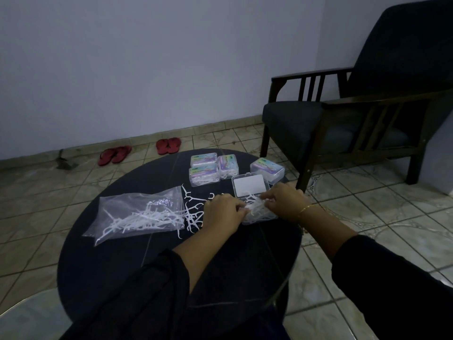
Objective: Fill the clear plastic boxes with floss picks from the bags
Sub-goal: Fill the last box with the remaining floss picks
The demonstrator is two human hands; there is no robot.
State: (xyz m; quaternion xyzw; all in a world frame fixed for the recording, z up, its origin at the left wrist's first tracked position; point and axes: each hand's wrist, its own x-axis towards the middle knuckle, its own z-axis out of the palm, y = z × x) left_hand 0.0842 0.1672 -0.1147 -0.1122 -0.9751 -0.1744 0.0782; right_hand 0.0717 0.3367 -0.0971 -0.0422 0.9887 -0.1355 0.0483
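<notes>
here both hands [255,207] pinch floss picks [257,209] (box labels [204,160] unreadable).

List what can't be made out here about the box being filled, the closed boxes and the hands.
All in the head view:
- Open box: its base and fill level, hidden behind both hands and the bunch of floss picks.
- Left hand and right hand: fingertips buried in the bunch, so the exact grip is unclear.
- Four closed boxes: label print too small and dim to read.
- Bag: pick count, too tangled.
</notes>
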